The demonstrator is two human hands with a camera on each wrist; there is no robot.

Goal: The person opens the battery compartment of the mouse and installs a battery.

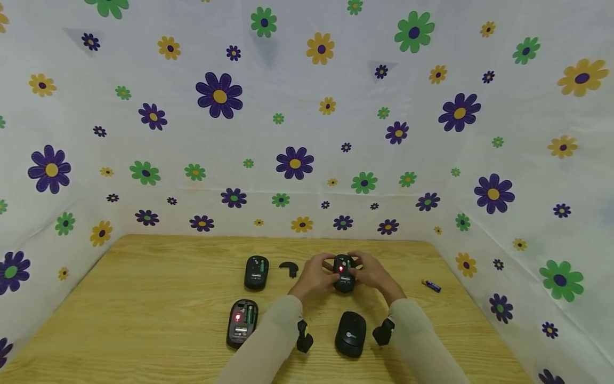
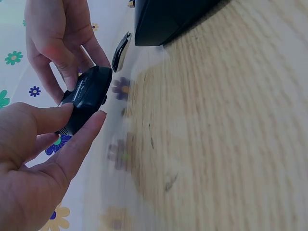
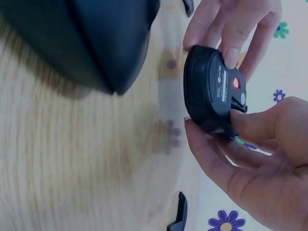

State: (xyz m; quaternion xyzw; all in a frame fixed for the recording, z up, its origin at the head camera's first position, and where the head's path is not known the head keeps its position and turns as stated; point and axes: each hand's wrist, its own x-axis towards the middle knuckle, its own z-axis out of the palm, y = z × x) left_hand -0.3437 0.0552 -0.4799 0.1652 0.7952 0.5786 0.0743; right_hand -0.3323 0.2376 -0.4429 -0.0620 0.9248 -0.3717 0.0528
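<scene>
Both hands hold a black computer mouse, underside up, near the back of the wooden table. A red light glows on its underside, and its battery slot is uncovered. My left hand grips its left side, thumb on the underside and fingers beneath. The right hand grips the other side, its thumb beside the battery slot. Left of the hands lies a curved black battery cover. Another thin dark piece, resembling a cover, lies on the right hand's side; the head view does not show it.
Two more mice lie underside up at left, one farther back and one with a red light. A black mouse sits upright between the forearms. A battery lies at right. Flowered white cloth encloses the table's back and sides.
</scene>
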